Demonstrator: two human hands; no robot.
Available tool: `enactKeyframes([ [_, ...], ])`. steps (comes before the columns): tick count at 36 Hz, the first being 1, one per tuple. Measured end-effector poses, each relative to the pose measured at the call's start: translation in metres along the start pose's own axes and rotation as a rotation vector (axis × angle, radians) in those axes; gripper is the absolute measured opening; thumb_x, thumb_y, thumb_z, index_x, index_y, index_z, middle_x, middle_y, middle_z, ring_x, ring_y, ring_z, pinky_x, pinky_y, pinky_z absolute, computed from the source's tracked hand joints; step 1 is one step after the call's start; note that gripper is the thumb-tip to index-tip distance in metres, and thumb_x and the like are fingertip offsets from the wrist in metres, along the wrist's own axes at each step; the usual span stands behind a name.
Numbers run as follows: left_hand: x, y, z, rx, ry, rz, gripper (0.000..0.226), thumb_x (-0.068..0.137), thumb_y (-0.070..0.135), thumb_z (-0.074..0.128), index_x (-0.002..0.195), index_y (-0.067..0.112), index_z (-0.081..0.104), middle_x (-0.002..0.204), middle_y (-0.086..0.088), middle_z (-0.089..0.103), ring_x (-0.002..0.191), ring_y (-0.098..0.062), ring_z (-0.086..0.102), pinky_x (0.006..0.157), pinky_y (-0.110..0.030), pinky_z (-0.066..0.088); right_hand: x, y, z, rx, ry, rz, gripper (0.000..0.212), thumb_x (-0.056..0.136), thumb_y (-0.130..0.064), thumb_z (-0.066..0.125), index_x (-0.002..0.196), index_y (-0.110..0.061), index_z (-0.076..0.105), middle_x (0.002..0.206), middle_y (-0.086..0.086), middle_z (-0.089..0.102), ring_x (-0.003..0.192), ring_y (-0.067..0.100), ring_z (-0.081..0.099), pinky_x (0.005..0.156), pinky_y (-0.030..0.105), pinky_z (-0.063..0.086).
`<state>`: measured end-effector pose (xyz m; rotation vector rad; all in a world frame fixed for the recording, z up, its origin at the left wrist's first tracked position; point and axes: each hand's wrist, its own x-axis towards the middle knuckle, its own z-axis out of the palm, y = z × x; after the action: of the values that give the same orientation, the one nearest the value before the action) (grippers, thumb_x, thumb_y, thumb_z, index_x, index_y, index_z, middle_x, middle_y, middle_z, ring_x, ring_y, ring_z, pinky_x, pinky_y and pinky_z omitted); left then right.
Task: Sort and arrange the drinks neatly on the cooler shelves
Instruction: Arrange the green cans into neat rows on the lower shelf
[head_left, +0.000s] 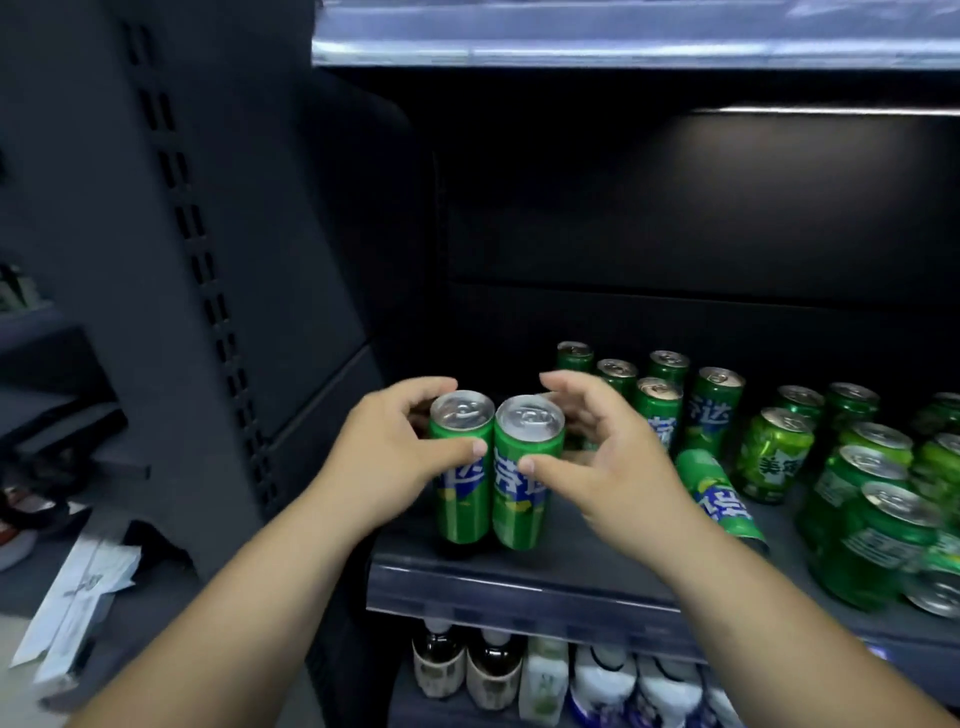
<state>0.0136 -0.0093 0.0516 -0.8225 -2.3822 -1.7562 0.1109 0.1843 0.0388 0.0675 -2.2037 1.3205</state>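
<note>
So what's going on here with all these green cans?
A person is tidying a cooler shelf. Their left hand grips the left can and their right hand holds the right can, both slim and upright, side by side at the shelf's front left. More green cans stand loosely grouped behind and to the right, and a tipped can lies on its side. Bottles stand on the shelf below.

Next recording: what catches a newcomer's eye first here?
Two slim green cans sit side by side at the shelf front: the left hand holds the left can, the right hand the right can. Just right, a fallen can lies on its side among upright cans.
</note>
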Motion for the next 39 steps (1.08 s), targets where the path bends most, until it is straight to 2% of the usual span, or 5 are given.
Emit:
enactKeyframes([
  [7, -0.017, -0.021, 0.008, 0.000, 0.019, -0.018, 0.054, 0.065, 0.003, 0.090, 0.090, 0.044, 0.064, 0.083, 0.018, 0.074, 0.077, 0.006, 0.068, 0.060, -0.008, 0.049, -0.016, 0.019, 0.022, 0.002, -0.025, 0.052, 0.072, 0.076, -0.007, 0.084, 0.110, -0.064, 0.055, 0.119, -0.033, 0.063, 0.119, -0.004, 0.059, 0.101, 0.044, 0.054],
  [10, -0.018, -0.028, 0.009, -0.002, 0.021, -0.021, 0.054, 0.066, 0.003, 0.089, 0.088, 0.045, 0.063, 0.084, 0.026, 0.072, 0.071, 0.007, 0.066, 0.057, -0.008, 0.048, -0.017, 0.024, 0.026, -0.014, -0.032, 0.068, 0.063, 0.074, -0.021, 0.081, 0.116, -0.059, 0.053, 0.124, -0.031, 0.062, 0.122, 0.000, 0.058, 0.099, 0.045, 0.054],
  [20, -0.012, -0.051, 0.014, 0.036, 0.036, -0.066, 0.063, 0.066, 0.025, 0.091, 0.119, 0.032, 0.059, 0.109, 0.017, 0.065, 0.100, 0.005, 0.061, 0.079, -0.013, 0.049, -0.016, 0.033, 0.036, -0.013, 0.008, 0.127, 0.068, 0.080, -0.012, 0.083, 0.118, -0.055, 0.046, 0.129, -0.021, 0.054, 0.122, -0.004, 0.054, 0.097, 0.035, 0.056],
  [33, -0.027, -0.103, 0.029, 0.078, -0.115, -0.210, 0.069, 0.057, 0.024, 0.094, 0.114, 0.032, 0.057, 0.106, 0.010, 0.073, 0.098, -0.004, 0.070, 0.088, -0.034, 0.059, -0.033, 0.061, 0.054, -0.014, 0.084, 0.221, 0.073, 0.071, -0.026, 0.090, 0.129, -0.037, 0.047, 0.131, -0.011, 0.054, 0.119, 0.001, 0.056, 0.098, 0.035, 0.055],
  [39, -0.028, -0.108, 0.033, 0.067, -0.103, -0.214, 0.063, 0.060, 0.020, 0.095, 0.109, 0.034, 0.058, 0.104, 0.009, 0.074, 0.094, 0.001, 0.069, 0.086, -0.027, 0.058, -0.037, 0.073, 0.057, -0.031, 0.064, 0.253, 0.069, 0.074, -0.021, 0.089, 0.114, -0.055, 0.045, 0.124, -0.016, 0.059, 0.114, 0.002, 0.059, 0.091, 0.035, 0.059],
])
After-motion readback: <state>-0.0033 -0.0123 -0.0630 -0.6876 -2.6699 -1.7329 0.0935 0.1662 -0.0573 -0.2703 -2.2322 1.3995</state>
